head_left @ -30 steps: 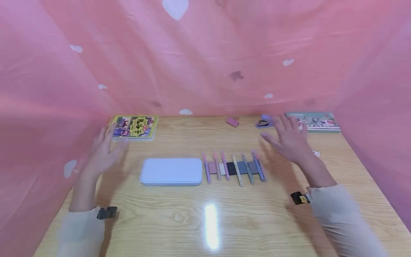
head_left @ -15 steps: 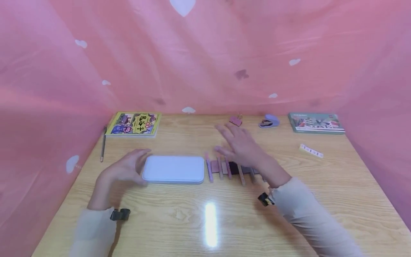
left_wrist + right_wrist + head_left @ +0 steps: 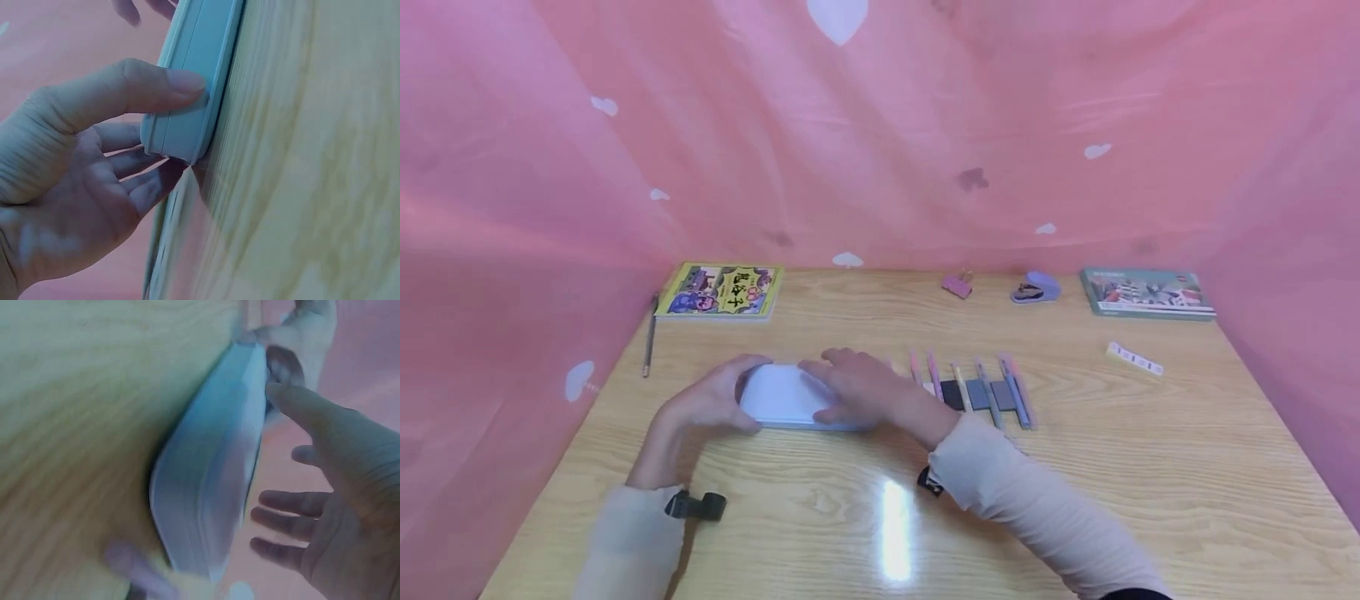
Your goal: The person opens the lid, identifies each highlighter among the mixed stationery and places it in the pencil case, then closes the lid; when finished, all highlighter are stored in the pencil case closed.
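Observation:
A white, rounded pencil case (image 3: 782, 400) with a seam along its side lies on the table. My left hand (image 3: 718, 398) grips its left end, thumb on the near side and fingers round the far side. In the left wrist view, the thumb presses the side of the case (image 3: 187, 128). My right hand (image 3: 859, 387) is over the right half of the case, partly hiding it. Its fingers are spread and look apart from the case in the right wrist view. Beside the case, several pens (image 3: 988, 392) lie across a row of small coloured blocks (image 3: 977, 393), partly behind my right forearm.
A yellow book (image 3: 722, 292) and a dark pencil (image 3: 651, 337) lie at the back left. Along the back stand a pink binder clip (image 3: 957, 286), a purple stapler (image 3: 1036, 287) and a green box or book (image 3: 1147, 293). A white strip (image 3: 1135, 359) lies to the right.
Both hands have come inward and down from raised positions. My left hand has taken hold of the pencil case's left end; my right hand has moved left across the pens to above the case.

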